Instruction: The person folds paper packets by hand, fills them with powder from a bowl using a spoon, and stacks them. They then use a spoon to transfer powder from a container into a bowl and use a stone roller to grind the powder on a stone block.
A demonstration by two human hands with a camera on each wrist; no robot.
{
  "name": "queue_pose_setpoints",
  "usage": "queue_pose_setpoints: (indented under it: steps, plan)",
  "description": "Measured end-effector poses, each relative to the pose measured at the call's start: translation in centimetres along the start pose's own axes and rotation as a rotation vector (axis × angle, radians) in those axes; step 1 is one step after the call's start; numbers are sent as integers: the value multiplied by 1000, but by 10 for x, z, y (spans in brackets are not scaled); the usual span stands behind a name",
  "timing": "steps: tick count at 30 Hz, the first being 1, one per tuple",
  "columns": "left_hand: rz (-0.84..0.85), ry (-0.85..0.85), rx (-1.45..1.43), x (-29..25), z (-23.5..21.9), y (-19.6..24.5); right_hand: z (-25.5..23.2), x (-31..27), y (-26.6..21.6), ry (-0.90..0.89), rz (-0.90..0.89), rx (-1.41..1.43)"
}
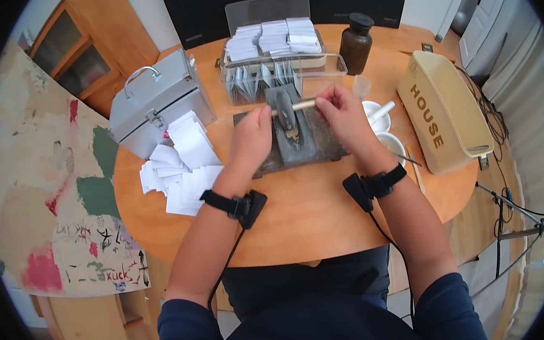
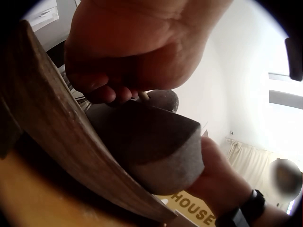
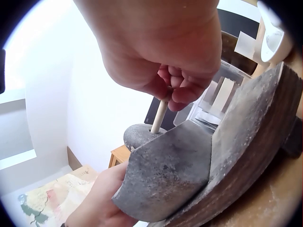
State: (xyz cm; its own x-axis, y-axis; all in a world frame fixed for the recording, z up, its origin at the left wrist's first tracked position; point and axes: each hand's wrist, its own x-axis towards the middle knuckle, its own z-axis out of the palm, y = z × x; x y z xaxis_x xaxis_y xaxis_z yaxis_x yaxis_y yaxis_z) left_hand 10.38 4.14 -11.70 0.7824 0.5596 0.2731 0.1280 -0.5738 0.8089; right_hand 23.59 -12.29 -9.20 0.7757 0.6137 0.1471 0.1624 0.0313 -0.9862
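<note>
A grey, boat-shaped grinding trough point(image 1: 306, 145) stands on a dark base point(image 1: 265, 161) at the middle of the table. Upright in its channel is a grinding wheel point(image 1: 284, 110), with a pale wooden rod point(image 1: 304, 105) through its centre. My left hand point(image 1: 251, 136) grips the rod's left end, fingers curled. On the other side my right hand point(image 1: 348, 118) pinches the right end between thumb and fingers. The right wrist view shows the rod point(image 3: 160, 116) entering the wheel point(image 3: 137, 135). Some brownish crushed material point(image 1: 293, 134) lies in the channel near the wheel.
White paper packets point(image 1: 186, 180) spread beside a silver metal box point(image 1: 164, 95) at left. Behind the trough are clear plastic containers point(image 1: 328, 66) of packets and a brown bottle point(image 1: 358, 43). White bowls point(image 1: 388, 121) and a cream HOUSE bin point(image 1: 439, 105) stand at right.
</note>
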Motion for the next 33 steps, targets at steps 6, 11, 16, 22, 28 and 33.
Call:
queue_pose_setpoints:
  steps: [6, 11, 16, 22, 28, 33]
  plan:
    - [-58, -26, 70, -18, -8, 18, -2, -4, 9, 2, -107, -59]
    - [-8, 14, 102, -6, -6, 17, 1, 0, 10, 17, -119, -75]
    - [12, 0, 209, -18, -10, 32, -6, -5, 14, -15, -123, -73]
    - [-65, -55, 25, -11, -8, 10, 1, -6, -2, 15, -110, -86]
    - [38, -33, -12, -14, -6, -2, 0, -10, 1, -7, -139, -120]
    - [-96, -93, 77, -12, -10, 9, -5, -9, -4, 34, -189, -242]
